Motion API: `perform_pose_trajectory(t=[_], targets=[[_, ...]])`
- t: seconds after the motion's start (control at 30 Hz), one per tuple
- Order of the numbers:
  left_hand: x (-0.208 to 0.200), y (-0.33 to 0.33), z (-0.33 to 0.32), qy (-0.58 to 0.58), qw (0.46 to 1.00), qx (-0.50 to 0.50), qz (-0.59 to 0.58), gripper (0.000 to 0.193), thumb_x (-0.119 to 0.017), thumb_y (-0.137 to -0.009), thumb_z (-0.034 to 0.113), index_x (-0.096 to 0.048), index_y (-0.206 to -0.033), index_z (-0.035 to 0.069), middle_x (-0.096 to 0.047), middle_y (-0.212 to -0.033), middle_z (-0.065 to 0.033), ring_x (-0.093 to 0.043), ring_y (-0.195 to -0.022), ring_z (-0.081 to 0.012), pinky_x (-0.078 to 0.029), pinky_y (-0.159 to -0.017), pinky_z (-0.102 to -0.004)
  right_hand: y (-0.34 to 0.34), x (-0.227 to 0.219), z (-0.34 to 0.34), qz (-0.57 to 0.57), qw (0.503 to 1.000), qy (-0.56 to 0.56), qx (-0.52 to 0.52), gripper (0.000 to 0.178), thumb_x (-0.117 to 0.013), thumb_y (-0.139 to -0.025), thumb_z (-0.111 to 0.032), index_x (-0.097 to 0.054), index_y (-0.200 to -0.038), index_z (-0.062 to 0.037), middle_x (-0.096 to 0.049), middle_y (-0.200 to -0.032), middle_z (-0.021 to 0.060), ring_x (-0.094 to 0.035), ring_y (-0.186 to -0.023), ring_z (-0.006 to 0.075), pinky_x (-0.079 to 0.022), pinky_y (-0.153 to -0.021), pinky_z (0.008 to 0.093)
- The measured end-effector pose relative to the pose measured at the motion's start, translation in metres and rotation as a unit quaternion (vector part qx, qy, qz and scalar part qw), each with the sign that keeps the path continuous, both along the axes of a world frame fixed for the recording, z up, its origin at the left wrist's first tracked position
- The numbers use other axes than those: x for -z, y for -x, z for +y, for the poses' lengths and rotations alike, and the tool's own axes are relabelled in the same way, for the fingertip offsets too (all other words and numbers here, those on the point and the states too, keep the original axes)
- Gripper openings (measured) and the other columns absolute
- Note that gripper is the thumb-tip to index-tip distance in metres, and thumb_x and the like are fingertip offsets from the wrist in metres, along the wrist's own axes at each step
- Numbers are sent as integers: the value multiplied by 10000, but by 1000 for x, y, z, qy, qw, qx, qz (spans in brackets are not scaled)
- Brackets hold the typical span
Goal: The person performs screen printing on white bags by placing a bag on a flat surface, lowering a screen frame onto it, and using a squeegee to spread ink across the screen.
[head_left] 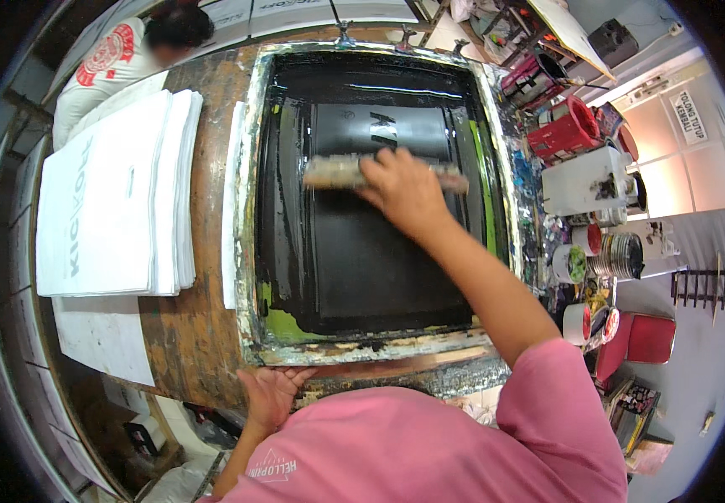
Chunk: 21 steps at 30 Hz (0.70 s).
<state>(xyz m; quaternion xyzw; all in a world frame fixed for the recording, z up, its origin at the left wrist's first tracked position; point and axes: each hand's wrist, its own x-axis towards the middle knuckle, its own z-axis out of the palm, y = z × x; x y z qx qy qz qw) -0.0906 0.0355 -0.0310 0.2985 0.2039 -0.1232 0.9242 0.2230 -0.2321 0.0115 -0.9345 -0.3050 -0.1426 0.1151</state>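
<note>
My right hand is closed around a long squeegee, which lies crosswise on the mesh of a screen-printing frame. Black ink coats most of the mesh, and strips of green show along its edges. Beyond the squeegee, a pale printed mark shows. At the frame's near left corner, my left hand is open with its fingers spread by the table's front edge. Whether it touches the frame, I cannot tell. White paper sticks out from under the frame's left side.
A thick stack of printed white sheets lies on the wooden table to the left. Clamps hold the frame's far edge. Ink tubs and a red container crowd the right. Another person is at the far left.
</note>
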Motion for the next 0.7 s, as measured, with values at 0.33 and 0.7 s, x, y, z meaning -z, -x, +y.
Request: perform_pose_trajectory(t=[0.33,0.7], targets=[[26,9,16,38,995,55,-71,1093,-399,-787,904,-334,-1559,133,-471,-1532,-128,-450,-1408,-360,-370,-1138,-634,-173,-40,-11,68,995,61,-38,379,-598,-963,-470,-681,-1022,-105,-706,-875,150,-681,-874,375,-521,-757,498],[22,-9,15,88,959,138,-231,1051,-323,-804,926,-430,-1534,178,-462,-1552,-129,-371,-1456,-409,-230,-1180,-678,-84,-24,-15,-29,998,63,-9,384,-589,-957,-497,-617,-1001,-116,-680,-893,118,-689,-861,337,-545,-698,474]])
